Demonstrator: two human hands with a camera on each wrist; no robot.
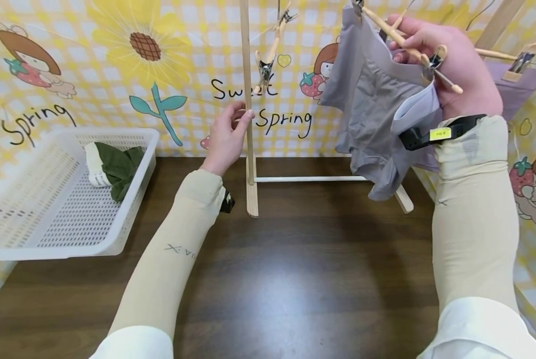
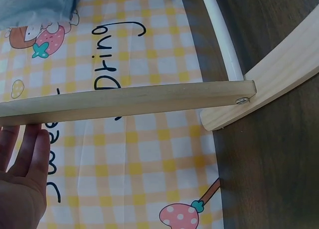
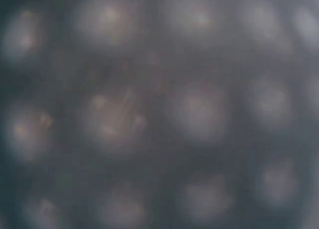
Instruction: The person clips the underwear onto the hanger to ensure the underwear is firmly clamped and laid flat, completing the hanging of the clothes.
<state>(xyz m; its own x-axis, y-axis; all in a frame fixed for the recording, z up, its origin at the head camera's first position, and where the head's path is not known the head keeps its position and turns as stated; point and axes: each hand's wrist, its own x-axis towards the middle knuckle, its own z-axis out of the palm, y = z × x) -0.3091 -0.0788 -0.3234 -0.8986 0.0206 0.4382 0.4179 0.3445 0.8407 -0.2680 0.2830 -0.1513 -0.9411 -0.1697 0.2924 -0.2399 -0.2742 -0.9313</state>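
Grey shorts (image 1: 369,114) hung from a wooden clip hanger (image 1: 407,45), steadied by both hands at a drying rack.

The shorts hang just beside and below the right hand (image 1: 452,65), which is raised high with the wrist bent; its fingers (image 1: 411,30) curl round the hanger's wooden bar and the waistband next to a clip, gripping them. The right wrist view is filled by blurred grey fabric. The left hand (image 1: 226,137) reaches forward at mid height, well apart from the shorts; its fingers (image 2: 32,149) are straight and held together, their tips touching the rack's upright wooden post (image 1: 247,89). Further left of these fingers, on the dark tabletop (image 1: 295,269), a white basket (image 1: 129,219) holds a green and white garment (image 1: 113,167).
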